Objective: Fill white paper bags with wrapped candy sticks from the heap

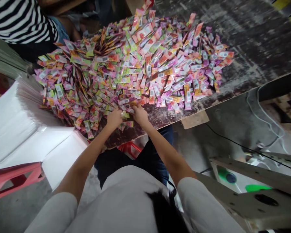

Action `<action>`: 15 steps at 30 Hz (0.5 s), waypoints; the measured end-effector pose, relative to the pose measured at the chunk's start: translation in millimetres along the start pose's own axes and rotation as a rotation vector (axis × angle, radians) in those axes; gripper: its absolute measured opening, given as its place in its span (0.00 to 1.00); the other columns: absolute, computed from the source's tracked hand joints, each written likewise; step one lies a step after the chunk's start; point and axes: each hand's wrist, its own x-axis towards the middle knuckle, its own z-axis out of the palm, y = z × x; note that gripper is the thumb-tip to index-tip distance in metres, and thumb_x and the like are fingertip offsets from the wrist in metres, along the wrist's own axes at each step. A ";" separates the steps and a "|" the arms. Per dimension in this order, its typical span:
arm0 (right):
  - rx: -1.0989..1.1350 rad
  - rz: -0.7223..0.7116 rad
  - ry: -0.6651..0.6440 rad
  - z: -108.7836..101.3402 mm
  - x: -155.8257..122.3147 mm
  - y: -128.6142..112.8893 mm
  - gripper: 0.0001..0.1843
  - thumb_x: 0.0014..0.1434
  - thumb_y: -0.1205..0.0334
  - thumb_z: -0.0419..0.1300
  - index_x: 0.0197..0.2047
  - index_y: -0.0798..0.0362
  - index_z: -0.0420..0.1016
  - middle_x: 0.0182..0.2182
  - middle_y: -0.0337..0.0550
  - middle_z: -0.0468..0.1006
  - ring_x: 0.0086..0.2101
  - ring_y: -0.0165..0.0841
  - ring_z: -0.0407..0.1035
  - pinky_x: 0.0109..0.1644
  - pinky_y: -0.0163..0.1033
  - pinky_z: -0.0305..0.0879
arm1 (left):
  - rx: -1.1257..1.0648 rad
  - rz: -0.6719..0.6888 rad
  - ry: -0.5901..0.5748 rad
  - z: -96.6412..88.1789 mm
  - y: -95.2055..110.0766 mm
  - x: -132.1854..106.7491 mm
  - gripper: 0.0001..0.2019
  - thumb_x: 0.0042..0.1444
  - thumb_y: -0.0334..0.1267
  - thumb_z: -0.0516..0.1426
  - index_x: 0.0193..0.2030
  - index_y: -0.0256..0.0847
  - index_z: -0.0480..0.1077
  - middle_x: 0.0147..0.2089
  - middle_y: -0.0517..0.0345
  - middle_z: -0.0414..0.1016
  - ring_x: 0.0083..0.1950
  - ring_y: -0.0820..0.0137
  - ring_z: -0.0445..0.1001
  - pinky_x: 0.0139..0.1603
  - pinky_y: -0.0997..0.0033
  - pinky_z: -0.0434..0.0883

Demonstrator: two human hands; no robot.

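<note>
A big heap of small colourful sachets [135,61] in pink, green, orange and purple covers a dark worn tabletop [244,42]. My left hand [114,118] and my right hand [140,115] meet at the heap's near edge. Both are curled around a few sachets [125,114] held between them. Loose sachets lie around and under my fingers.
Stacks of white flat sheets [16,129] rest on a pink stool [14,179] at my left. A person in a striped shirt [19,19] stands at the far left. A grey machine with green parts [252,184] and cables sit on the floor at right.
</note>
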 end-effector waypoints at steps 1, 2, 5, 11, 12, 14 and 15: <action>0.030 -0.023 0.008 -0.2 -3.9 8.2 0.16 0.60 0.59 0.56 0.52 0.49 0.70 0.51 0.53 0.69 0.45 0.43 0.69 0.44 0.42 0.65 | -0.060 -0.022 0.039 0.2 -9.0 -4.0 0.09 0.55 0.38 0.58 0.44 0.43 0.72 0.49 0.50 0.74 0.51 0.58 0.73 0.48 0.63 0.69; 0.070 -0.038 0.023 -0.5 -8.3 17.6 0.15 0.60 0.59 0.56 0.50 0.51 0.71 0.50 0.54 0.70 0.46 0.44 0.68 0.46 0.43 0.65 | -0.138 -0.060 0.086 -0.2 -19.2 -8.2 0.10 0.56 0.39 0.57 0.44 0.43 0.71 0.46 0.52 0.75 0.49 0.59 0.74 0.47 0.64 0.69; 0.278 -0.005 0.079 -3.9 -17.3 43.5 0.13 0.61 0.59 0.53 0.47 0.54 0.69 0.42 0.52 0.73 0.45 0.44 0.67 0.50 0.45 0.64 | -0.396 -0.168 0.261 -4.5 -46.2 -13.7 0.08 0.59 0.40 0.54 0.43 0.41 0.69 0.38 0.55 0.75 0.41 0.64 0.73 0.44 0.65 0.69; 0.669 -0.091 0.165 -21.5 0.6 51.9 0.18 0.61 0.59 0.50 0.54 0.52 0.60 0.43 0.44 0.74 0.42 0.36 0.68 0.50 0.42 0.65 | -0.425 -0.078 0.419 -31.1 -38.7 24.5 0.19 0.53 0.47 0.61 0.48 0.40 0.67 0.40 0.55 0.75 0.40 0.64 0.74 0.44 0.66 0.69; 0.639 -0.091 0.184 -23.7 6.7 48.2 0.19 0.61 0.59 0.51 0.55 0.52 0.60 0.43 0.44 0.74 0.42 0.36 0.69 0.50 0.43 0.65 | -0.358 -0.059 0.389 -34.9 -29.0 34.4 0.21 0.52 0.48 0.62 0.49 0.40 0.68 0.41 0.54 0.75 0.42 0.62 0.74 0.45 0.65 0.69; 0.501 -0.063 0.201 -25.0 19.1 37.8 0.20 0.60 0.57 0.54 0.55 0.53 0.62 0.43 0.47 0.75 0.42 0.39 0.70 0.48 0.44 0.66 | -0.191 -0.016 0.284 -37.2 -6.0 53.8 0.21 0.53 0.49 0.61 0.50 0.40 0.69 0.42 0.51 0.76 0.46 0.58 0.75 0.47 0.62 0.68; 0.404 -0.055 0.186 -24.0 24.5 31.5 0.21 0.59 0.56 0.56 0.54 0.54 0.64 0.42 0.49 0.76 0.42 0.41 0.70 0.48 0.44 0.66 | -0.102 0.004 0.214 -35.5 5.7 62.3 0.20 0.54 0.49 0.60 0.50 0.41 0.70 0.43 0.49 0.77 0.47 0.56 0.75 0.47 0.61 0.68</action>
